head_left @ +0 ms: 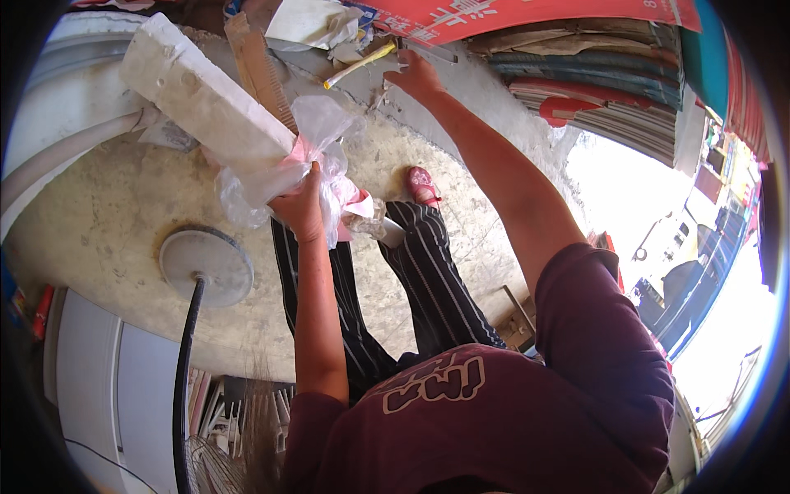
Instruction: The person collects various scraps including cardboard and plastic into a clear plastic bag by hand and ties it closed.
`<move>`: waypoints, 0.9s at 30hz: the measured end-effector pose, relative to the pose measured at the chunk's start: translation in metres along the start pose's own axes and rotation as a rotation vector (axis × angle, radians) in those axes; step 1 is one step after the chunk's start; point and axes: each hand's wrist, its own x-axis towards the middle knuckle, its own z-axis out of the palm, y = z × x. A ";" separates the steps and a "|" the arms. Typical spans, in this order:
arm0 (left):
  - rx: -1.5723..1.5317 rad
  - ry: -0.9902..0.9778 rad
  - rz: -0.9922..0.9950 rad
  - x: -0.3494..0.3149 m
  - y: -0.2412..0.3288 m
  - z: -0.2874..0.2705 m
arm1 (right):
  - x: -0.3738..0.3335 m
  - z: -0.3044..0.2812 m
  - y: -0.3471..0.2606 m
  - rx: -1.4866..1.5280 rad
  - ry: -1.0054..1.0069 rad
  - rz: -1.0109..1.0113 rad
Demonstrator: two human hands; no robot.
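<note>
Left hand [301, 207] noted gripping plastic bags [322, 122] at the white block's [216, 100] near end; right hand [416, 79], fingers parted, beside the yellow stick [360, 67] right of that block

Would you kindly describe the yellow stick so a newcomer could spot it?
Find the red banner at the top, then the right hand below it. Just left of that hand slants the slim yellow stick, its colour unlike the nearby white sheet.

The left hand [301, 212] grips while the right hand [418, 76] reaches forward, arm [502, 160] extended, fingers [395, 78] apparently parted.
</note>
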 end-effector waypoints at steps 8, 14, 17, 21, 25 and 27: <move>-0.128 -0.051 -0.086 0.034 0.008 0.006 | 0.088 0.050 0.028 -0.069 0.016 -0.181; -0.340 -0.080 -0.277 0.052 0.010 -0.007 | 0.139 0.076 0.014 -0.246 0.115 -0.062; -0.366 -0.090 -0.304 0.056 0.016 -0.011 | 0.160 0.086 0.016 -0.381 0.176 -0.181; -0.363 -0.121 -0.343 0.060 0.014 -0.019 | 0.169 0.103 0.007 -0.329 0.142 -0.177; -0.377 -0.104 -0.347 0.064 0.015 -0.019 | 0.158 0.131 -0.008 -0.245 0.135 -0.323; -0.374 -0.107 -0.335 0.065 0.014 -0.019 | 0.157 0.139 -0.020 -0.234 0.123 -0.258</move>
